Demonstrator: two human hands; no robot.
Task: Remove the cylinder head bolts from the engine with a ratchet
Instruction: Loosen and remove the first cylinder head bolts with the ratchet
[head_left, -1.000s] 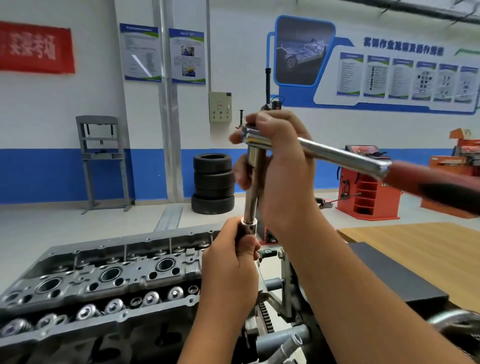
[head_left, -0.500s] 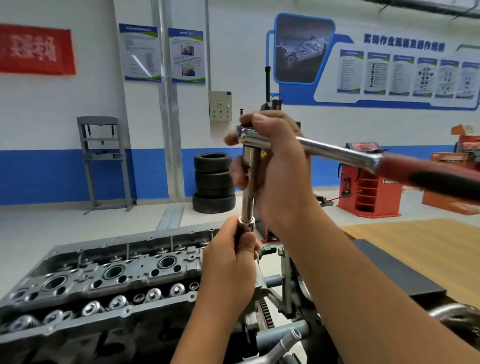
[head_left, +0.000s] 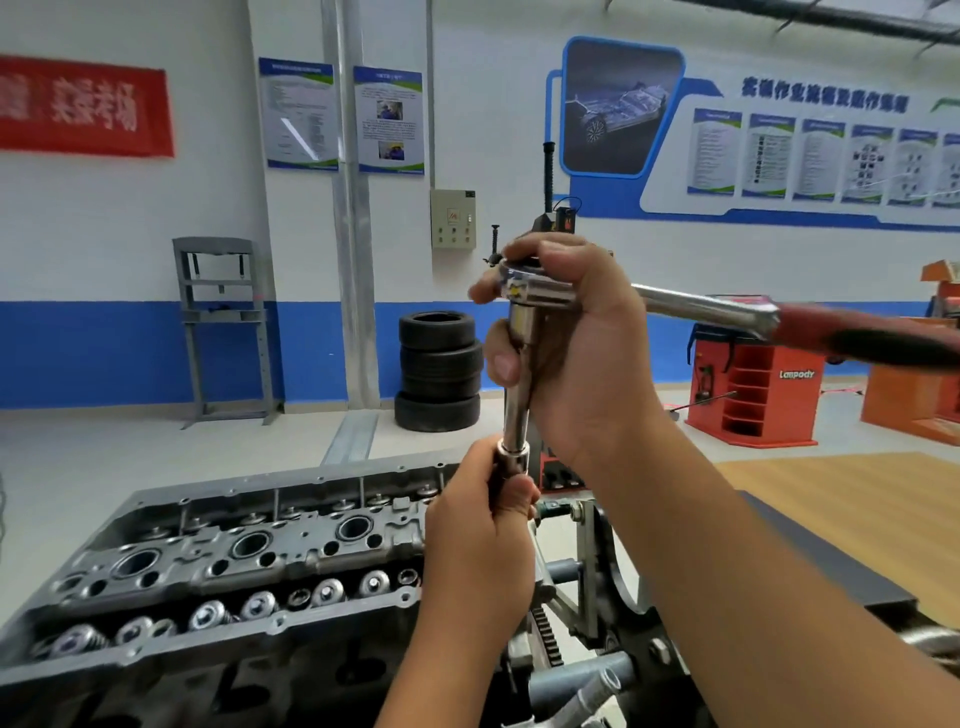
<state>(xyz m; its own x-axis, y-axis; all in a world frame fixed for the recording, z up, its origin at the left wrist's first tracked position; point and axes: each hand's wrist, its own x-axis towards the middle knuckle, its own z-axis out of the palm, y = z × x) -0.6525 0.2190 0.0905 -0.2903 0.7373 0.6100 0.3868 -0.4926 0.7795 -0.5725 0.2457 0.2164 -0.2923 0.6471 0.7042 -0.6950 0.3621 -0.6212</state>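
A chrome ratchet (head_left: 701, 307) with a red and black grip is held up in the air, its handle pointing right. My right hand (head_left: 582, 353) grips the ratchet head and the top of the chrome extension bar (head_left: 519, 400) that hangs down from it. My left hand (head_left: 483, 540) grips the socket (head_left: 511, 460) at the bar's lower end; whatever is below the socket is hidden in that fist. The grey cylinder head (head_left: 234, 561) lies at the lower left, below and left of both hands, with valve springs and spark plug wells showing.
The engine stand frame and a toothed gear (head_left: 548, 639) sit under my arms. A wooden table (head_left: 857, 509) is to the right. Further back stand stacked tyres (head_left: 439, 371), a red tool cabinet (head_left: 758, 395) and a grey press frame (head_left: 223, 327).
Both hands and the ratchet stay together in nearly the same place; the view has shifted slightly. My grips are unchanged.
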